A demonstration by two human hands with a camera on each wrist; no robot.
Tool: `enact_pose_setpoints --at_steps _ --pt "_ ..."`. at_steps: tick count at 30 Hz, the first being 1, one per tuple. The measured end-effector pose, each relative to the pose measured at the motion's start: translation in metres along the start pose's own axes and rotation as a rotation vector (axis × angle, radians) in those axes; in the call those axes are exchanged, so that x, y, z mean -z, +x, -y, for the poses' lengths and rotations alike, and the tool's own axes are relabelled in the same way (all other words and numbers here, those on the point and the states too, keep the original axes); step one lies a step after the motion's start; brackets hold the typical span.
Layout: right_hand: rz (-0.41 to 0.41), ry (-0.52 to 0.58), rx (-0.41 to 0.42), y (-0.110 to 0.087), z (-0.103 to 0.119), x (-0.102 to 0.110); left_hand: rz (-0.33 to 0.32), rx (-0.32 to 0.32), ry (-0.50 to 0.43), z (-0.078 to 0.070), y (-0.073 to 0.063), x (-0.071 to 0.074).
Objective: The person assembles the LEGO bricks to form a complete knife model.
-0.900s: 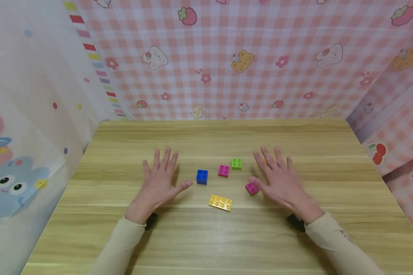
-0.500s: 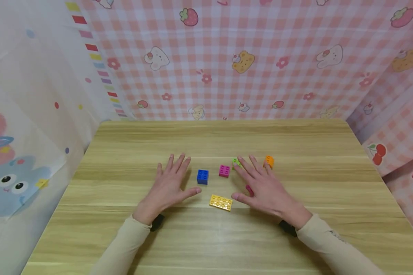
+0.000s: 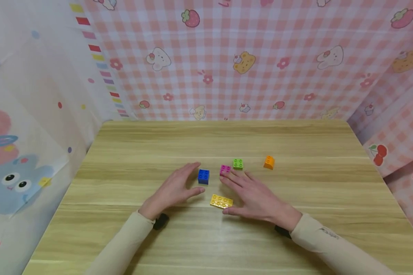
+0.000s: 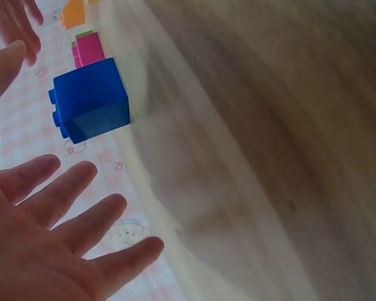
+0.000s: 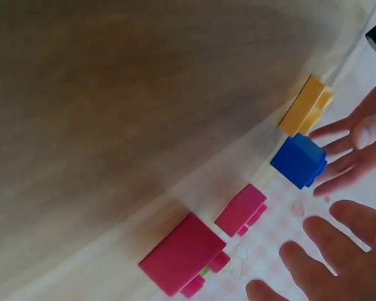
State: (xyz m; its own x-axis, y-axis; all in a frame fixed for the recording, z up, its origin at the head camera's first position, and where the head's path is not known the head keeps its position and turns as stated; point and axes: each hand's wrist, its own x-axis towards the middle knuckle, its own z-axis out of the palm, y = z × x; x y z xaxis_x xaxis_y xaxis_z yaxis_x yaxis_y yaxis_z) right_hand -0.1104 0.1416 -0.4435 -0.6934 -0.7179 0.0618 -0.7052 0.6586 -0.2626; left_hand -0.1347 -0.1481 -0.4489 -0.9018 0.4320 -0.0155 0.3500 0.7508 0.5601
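Observation:
My left hand [image 3: 172, 188] is spread beside the blue brick [image 3: 203, 177], its thumb and fingers apart on either side. A gap shows between the fingers and the blue brick [image 4: 91, 100] in the left wrist view. My right hand [image 3: 258, 196] reaches over the middle of the table with straight, spread fingers. Its fingertips overlap a pink brick [image 3: 225, 169], and its thumb tip is at the corner of the yellow eight-stud brick [image 3: 221, 201]. A second pink brick [image 5: 183, 254], hidden under this hand in the head view, shows in the right wrist view. Neither hand grips anything.
Behind the pink brick sits a green four-stud brick [image 3: 238, 164]. An orange brick with a curved side [image 3: 269, 163] stands farther right. The wooden table [image 3: 179, 248] ends at a pink checked cloth [image 3: 206, 46] at the back; a white patterned cloth [image 3: 38, 95] hangs at left.
Both hands have moved inward, the left toward the blue brick. The right has slid left, uncovering the orange brick and covering the second pink one. The bricks have stayed put.

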Motion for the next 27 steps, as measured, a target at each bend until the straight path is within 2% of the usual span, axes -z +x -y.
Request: enact_pose_setpoints --at_steps 13,21,27 --pt "0.018 -0.030 0.104 0.010 0.006 -0.008 0.037 0.038 -0.152 0.004 0.013 -0.003" --pt "0.075 -0.084 0.070 0.014 0.012 -0.010 0.034 0.023 -0.213 0.007 0.017 -0.003" --pt "0.045 -0.051 0.015 0.011 0.013 -0.008 0.037 0.047 -0.230 0.002 0.016 -0.004"
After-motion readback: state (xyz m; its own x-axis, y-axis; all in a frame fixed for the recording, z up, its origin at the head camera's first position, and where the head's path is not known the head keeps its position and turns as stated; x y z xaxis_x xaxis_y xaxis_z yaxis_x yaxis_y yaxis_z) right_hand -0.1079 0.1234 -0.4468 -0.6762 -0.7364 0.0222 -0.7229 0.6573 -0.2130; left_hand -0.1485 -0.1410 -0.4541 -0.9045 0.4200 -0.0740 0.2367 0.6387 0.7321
